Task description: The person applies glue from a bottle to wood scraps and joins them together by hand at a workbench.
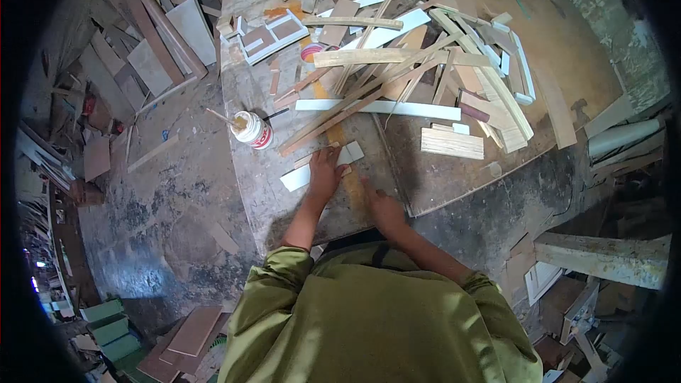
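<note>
My left hand (325,172) is closed over a short white strip (294,179) that lies slanted on the workbench. A narrow bare-wood piece (303,162) lies along the strip's far edge, partly covered by my fingers. To the right, my right hand (386,211) is low over the bench near its front edge, with one digit stretched forward and apart from the rest. I see nothing held in it, though its underside is hidden. A white tub (258,136) of yellowish paste, a stick (221,118) leaning in it, stands to the left of my left hand.
Long wooden strips (369,117) and white-faced strips (418,110) are heaped beyond my hands. A pale wood block (452,143) lies on a raised brown board (440,184) at right. Boards (191,32) lean at the left, and offcuts (193,332) lie on the floor.
</note>
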The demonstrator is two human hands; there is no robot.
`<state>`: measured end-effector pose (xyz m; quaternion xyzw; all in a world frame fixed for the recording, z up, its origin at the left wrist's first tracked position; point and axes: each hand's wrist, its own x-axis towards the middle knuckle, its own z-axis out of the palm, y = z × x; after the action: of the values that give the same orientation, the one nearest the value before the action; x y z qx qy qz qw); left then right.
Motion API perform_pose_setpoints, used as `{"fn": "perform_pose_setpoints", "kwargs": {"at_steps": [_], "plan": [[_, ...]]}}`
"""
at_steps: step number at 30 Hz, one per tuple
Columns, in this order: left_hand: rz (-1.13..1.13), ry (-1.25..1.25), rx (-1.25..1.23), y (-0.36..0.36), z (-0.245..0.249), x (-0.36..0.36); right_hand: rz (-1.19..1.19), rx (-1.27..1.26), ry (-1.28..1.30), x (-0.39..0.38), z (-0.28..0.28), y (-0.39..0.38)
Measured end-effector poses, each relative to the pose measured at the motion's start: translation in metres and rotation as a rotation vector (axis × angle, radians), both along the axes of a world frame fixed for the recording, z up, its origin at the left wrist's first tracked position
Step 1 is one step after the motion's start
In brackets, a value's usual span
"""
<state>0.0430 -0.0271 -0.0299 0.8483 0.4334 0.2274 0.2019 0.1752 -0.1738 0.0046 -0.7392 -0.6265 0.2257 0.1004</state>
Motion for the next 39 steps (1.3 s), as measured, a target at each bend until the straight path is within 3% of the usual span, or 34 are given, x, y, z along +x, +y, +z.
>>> {"fn": "perform_pose_setpoints", "kwargs": {"at_steps": [8, 14, 23, 29, 35, 39], "plan": [[-0.023, -0.007, 0.013, 0.003, -0.002, -0.001, -0.017, 0.022, 0.082, 0.004, -0.014, -0.013], [-0.012, -0.019, 0.022, 0.001, -0.001, -0.002, -0.014, 0.004, 0.035, 0.0, -0.009, 0.028], [-0.002, -0.026, 0.046, 0.002, -0.008, -0.002, 0.017, 0.032, 0.057, 0.0, -0.015, -0.005], [-0.001, 0.006, 0.02, 0.003, -0.006, -0.002, 0.011, 0.078, 0.031, 0.001, -0.022, 0.035], [-0.003, 0.012, 0.068, 0.003, -0.014, -0.003, -0.003, 0.035, 0.07, 0.001, -0.007, -0.004], [-0.027, 0.036, 0.024, 0.003, -0.007, -0.004, -0.017, -0.005, 0.08, 0.0, -0.026, 0.022]]}}
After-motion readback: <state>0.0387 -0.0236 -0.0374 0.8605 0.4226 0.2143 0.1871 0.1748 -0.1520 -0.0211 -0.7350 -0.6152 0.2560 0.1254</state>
